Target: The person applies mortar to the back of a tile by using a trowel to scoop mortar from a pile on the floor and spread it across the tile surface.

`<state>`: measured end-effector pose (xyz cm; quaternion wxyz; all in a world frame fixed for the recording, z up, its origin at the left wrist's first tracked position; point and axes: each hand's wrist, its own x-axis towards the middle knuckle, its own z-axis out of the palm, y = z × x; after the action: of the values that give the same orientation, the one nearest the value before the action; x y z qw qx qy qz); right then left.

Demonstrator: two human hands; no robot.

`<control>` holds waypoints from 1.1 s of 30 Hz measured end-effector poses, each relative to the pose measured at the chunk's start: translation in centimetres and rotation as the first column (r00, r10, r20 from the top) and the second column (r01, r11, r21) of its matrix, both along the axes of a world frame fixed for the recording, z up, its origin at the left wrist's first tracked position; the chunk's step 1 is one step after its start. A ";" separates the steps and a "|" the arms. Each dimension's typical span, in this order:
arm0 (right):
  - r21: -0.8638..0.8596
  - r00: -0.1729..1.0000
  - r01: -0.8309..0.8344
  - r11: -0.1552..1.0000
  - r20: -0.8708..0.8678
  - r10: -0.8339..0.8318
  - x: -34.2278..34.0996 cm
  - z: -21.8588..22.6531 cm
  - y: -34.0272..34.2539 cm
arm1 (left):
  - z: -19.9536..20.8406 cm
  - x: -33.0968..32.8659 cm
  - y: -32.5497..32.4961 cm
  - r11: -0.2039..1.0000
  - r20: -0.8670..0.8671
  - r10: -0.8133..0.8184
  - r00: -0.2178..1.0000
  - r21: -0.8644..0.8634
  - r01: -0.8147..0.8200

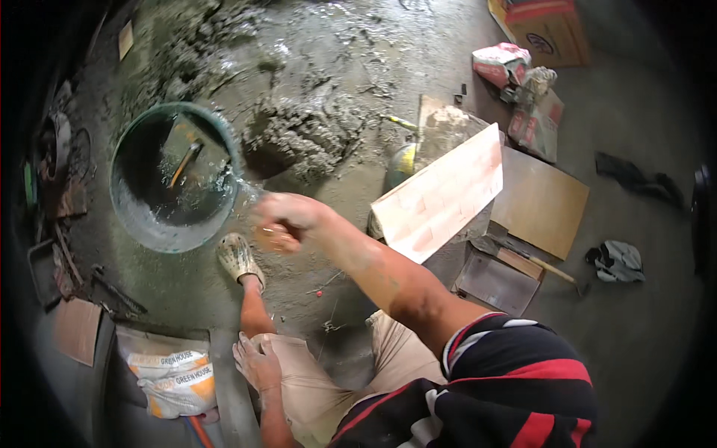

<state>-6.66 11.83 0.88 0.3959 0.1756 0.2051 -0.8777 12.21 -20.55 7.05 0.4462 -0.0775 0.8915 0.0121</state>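
Observation:
My right hand (287, 218) reaches out to the near rim of a round green tub (133, 216) that holds murky water. It is closed around a small orange-brown object (275, 239), too blurred to tell its kind. A thin splash of water (243, 185) flies between the hand and the tub. A tool with a wooden handle (184, 164) lies inside the tub. My left hand (257, 363) rests flat on my left knee, fingers apart, holding nothing. My cement-coated foot (239, 257) stands just below the tub.
A heap of wet grey mortar (306, 138) lies on the wet floor beyond the hand. A pale pink tile (441, 196) leans to the right, with brown boards (539, 203) behind it. A cement bag (172, 381) lies at lower left; a cardboard box (549, 30) and sacks (502, 63) lie at upper right.

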 end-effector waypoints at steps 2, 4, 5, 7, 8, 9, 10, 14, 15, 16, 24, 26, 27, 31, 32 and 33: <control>0.012 0.990 0.069 0.998 0.126 -0.070 5.9 1.6 6.5 | -0.2 0.7 1.2 0.998 -0.046 -0.061 0.997 0.003 0.062; 0.178 0.919 0.195 0.965 0.311 -0.243 12.1 1.9 11.5 | -0.8 1.7 2.1 0.994 -0.071 -0.114 0.991 -0.004 0.114; 0.372 0.856 0.220 0.901 0.369 -0.362 14.8 2.0 13.3 | -0.8 2.3 2.6 0.989 -0.090 -0.149 0.985 -0.010 0.149; 0.497 0.802 0.254 0.830 0.372 -0.468 20.8 0.6 16.0 | -0.7 2.6 4.5 0.981 -0.073 -0.194 0.978 -0.026 0.193; 0.659 0.847 0.153 0.737 0.296 -0.441 24.2 0.0 16.8 | -0.5 2.6 5.4 0.975 -0.061 -0.222 0.973 -0.038 0.220; 0.783 0.869 0.040 0.621 0.280 -0.409 27.6 -0.1 17.5 | -0.3 2.7 6.2 0.972 -0.057 -0.233 0.971 -0.040 0.231; 0.872 0.883 -0.087 0.482 0.291 -0.368 30.9 -0.2 18.1 | -0.1 2.8 6.9 0.968 -0.038 -0.245 0.969 -0.057 0.243; 0.919 0.928 -0.374 -0.125 0.370 -0.052 42.7 1.0 22.6 | -0.1 3.2 7.6 0.953 -0.025 -0.293 0.956 -0.085 0.290; 0.894 0.903 -0.429 -0.125 0.423 -0.071 43.7 1.7 23.7 | -0.1 3.2 7.5 0.953 -0.027 -0.293 0.956 -0.087 0.290; 0.891 0.890 -0.445 -0.086 0.431 -0.148 43.7 2.1 24.6 | -0.1 3.2 7.3 0.952 -0.027 -0.294 0.955 -0.096 0.291; 0.879 0.995 0.078 0.471 -0.040 -0.089 13.6 2.5 13.1 | -0.7 1.7 4.0 0.950 -0.035 -0.301 0.953 -0.101 0.296; 0.852 0.956 0.171 0.495 -0.266 0.128 5.3 -1.0 5.7 | -0.2 0.4 3.3 0.970 -0.049 -0.238 0.970 -0.064 0.235; 0.864 0.906 0.169 0.474 -0.325 0.270 0.8 -1.4 1.1 | 0.3 -0.2 2.3 0.983 -0.043 -0.182 0.982 -0.022 0.181; 0.909 0.797 0.059 0.414 -0.292 0.528 -9.8 -8.2 -12.9 | 0.6 -1.3 -1.4 1.000 -0.089 -0.026 0.996 -0.001 0.026; 0.928 0.772 0.063 0.367 -0.278 0.572 -10.8 -11.6 -14.8 | 0.3 -1.6 -1.8 1.000 -0.092 -0.020 0.996 0.020 0.022; 0.932 0.765 0.054 0.359 -0.269 0.584 -12.0 -14.7 -16.4 | 0.1 -1.9 -2.3 0.999 -0.092 -0.014 0.996 0.042 0.018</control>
<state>-18.66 -4.61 -13.84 0.3006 0.0535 0.7784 -0.5485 10.31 -22.81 7.13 0.4064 -0.0603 0.9112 0.0311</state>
